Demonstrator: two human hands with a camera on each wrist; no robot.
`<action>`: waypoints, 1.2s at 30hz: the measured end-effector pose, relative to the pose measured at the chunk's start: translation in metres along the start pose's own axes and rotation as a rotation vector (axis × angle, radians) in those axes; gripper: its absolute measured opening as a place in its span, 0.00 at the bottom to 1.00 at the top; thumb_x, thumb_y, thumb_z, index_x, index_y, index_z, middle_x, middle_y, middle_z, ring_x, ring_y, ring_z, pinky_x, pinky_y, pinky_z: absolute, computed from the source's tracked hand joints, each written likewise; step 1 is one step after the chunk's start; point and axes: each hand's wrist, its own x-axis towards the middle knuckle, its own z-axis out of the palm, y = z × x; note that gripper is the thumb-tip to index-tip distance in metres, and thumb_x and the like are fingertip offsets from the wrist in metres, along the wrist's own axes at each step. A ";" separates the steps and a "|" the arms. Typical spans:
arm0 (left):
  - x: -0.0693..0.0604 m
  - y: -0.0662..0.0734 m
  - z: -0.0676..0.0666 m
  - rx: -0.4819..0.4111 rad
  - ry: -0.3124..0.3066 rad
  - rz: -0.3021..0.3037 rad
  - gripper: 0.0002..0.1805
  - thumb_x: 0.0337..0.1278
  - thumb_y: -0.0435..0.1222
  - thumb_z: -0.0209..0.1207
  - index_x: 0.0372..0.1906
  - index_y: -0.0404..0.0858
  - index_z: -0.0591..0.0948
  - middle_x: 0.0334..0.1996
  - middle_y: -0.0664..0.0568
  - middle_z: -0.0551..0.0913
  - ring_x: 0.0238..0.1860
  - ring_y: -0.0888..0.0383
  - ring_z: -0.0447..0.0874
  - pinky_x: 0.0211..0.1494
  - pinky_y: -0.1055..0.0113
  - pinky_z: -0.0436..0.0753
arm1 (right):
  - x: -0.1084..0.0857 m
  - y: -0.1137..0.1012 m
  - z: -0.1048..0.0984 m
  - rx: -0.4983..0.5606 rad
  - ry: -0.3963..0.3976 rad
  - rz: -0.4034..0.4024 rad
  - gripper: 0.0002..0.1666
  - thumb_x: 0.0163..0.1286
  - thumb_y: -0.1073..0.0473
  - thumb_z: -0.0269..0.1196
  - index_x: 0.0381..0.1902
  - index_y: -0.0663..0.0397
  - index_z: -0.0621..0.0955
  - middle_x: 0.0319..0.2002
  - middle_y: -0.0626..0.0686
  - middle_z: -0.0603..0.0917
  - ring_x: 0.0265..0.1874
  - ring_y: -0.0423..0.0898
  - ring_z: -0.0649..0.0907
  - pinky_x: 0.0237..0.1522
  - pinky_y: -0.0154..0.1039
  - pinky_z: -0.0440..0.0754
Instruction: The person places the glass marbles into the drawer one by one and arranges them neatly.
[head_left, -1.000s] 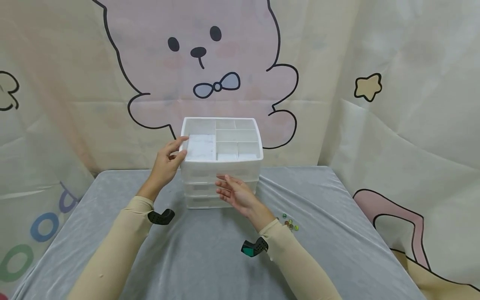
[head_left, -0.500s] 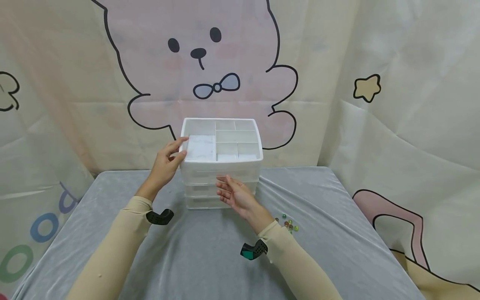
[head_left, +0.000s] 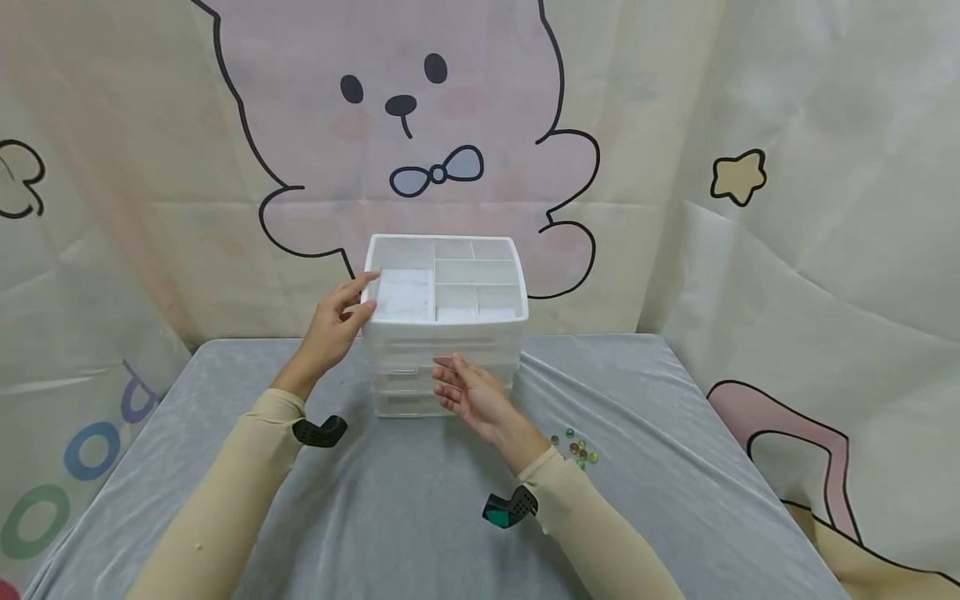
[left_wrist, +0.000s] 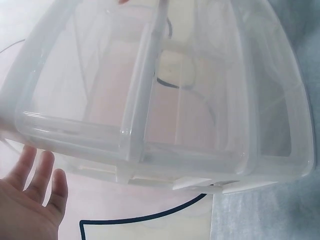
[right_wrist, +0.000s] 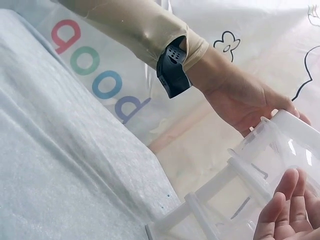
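A white storage unit (head_left: 446, 343) with see-through drawers stands upright at the middle of the table's back. Its top tray is divided into compartments. My left hand (head_left: 322, 337) grips the tray's left edge, with the thumb near the front corner; the right wrist view also shows this left hand (right_wrist: 240, 97) at the unit. My right hand (head_left: 487, 404) is at the drawer fronts, palm turned up and fingers loosely bent, the uppermost fingertips beside the upper drawer. In the right wrist view, fingers (right_wrist: 290, 200) overlap the clear front; whether they touch is unclear.
Several small green and brown glass pieces (head_left: 581, 450) lie on the grey tablecloth (head_left: 420, 517), right of my right wrist. A curtain (head_left: 637, 250) with a bear drawing hangs behind the table.
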 end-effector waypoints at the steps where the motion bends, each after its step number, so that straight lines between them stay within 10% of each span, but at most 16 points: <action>1: 0.000 0.000 0.000 -0.001 -0.003 0.000 0.27 0.77 0.39 0.50 0.77 0.46 0.66 0.73 0.37 0.65 0.70 0.40 0.70 0.55 0.72 0.72 | 0.000 0.000 0.000 0.003 -0.001 0.001 0.30 0.84 0.45 0.43 0.70 0.58 0.73 0.41 0.43 0.84 0.34 0.37 0.82 0.41 0.31 0.79; 19: 0.000 -0.007 0.001 -0.040 0.003 0.025 0.26 0.78 0.37 0.50 0.75 0.40 0.67 0.74 0.39 0.65 0.69 0.39 0.71 0.53 0.80 0.72 | -0.014 0.001 0.002 0.019 -0.028 0.004 0.30 0.85 0.47 0.40 0.71 0.62 0.70 0.37 0.40 0.84 0.34 0.37 0.82 0.41 0.32 0.78; 36: 0.000 -0.008 0.001 -0.028 -0.015 0.015 0.26 0.78 0.39 0.49 0.76 0.40 0.66 0.76 0.42 0.62 0.71 0.40 0.70 0.60 0.65 0.73 | -0.022 0.004 0.002 0.007 -0.052 0.010 0.32 0.85 0.45 0.40 0.72 0.61 0.69 0.37 0.40 0.84 0.34 0.36 0.81 0.43 0.33 0.78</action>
